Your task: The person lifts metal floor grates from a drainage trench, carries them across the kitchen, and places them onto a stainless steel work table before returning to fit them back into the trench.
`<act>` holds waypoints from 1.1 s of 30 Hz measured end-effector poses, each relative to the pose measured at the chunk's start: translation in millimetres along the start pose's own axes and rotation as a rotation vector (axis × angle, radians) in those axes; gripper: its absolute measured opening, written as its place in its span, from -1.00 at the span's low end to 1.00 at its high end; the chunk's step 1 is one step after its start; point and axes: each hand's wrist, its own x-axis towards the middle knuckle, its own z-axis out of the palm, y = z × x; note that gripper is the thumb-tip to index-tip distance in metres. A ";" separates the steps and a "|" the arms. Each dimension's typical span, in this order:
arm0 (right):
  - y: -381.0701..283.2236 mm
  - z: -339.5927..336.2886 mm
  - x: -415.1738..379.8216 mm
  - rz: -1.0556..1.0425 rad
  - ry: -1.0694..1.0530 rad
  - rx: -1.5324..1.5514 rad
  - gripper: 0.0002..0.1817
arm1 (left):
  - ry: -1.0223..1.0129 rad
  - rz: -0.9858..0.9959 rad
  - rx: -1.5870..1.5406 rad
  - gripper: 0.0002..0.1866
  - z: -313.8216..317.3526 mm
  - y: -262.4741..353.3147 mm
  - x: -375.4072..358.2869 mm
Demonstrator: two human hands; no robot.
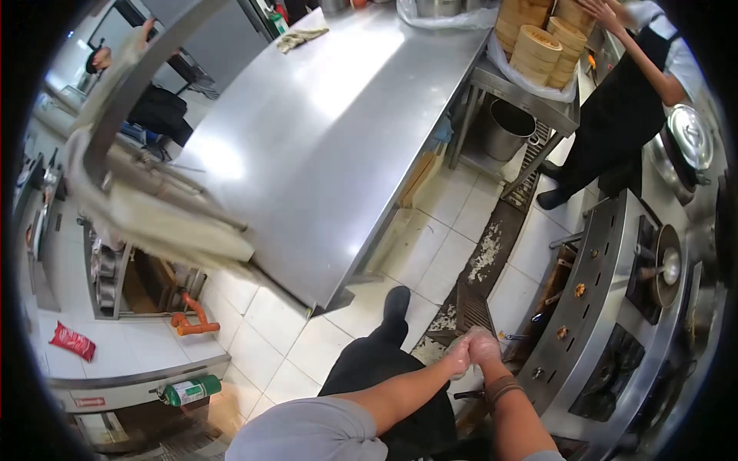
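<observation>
In the head view my left hand [459, 359] and my right hand [483, 347] are pressed together in front of my body, over the floor drain. Both look covered in thin clear gloves. Their fingers are closed, and whatever may lie between them is hidden. A brown band [503, 386] circles my right wrist. Just beyond my hands is a dark metal drain grate [474, 311] in the tiled floor. To the right of my right hand runs the steel stove front [573, 307] with its knobs.
A long steel table [361, 146] stands ahead, with a cloth [301, 38] on it. Bamboo steamers [536, 52] sit on a side stand above a steel pot [507, 131]. A co-worker [615, 131] stands beyond the stove. A wok [666, 265] rests on a burner.
</observation>
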 end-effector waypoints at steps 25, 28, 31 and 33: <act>-174.4 6.5 -139.6 0.419 0.062 0.933 -0.81 | 0.505 0.537 0.023 -0.49 -374.1 57.7 -402.6; -251.8 117.0 -99.6 0.293 0.098 0.933 -0.82 | 0.691 0.626 0.006 -0.54 -359.3 71.1 -481.6; -376.4 179.7 -107.9 0.262 -0.066 1.093 -0.75 | 0.799 0.690 0.066 -0.35 -390.3 83.9 -493.2; -469.7 201.5 -130.8 0.265 -0.142 0.952 -0.65 | 0.974 0.631 0.338 -0.12 -387.0 99.0 -528.6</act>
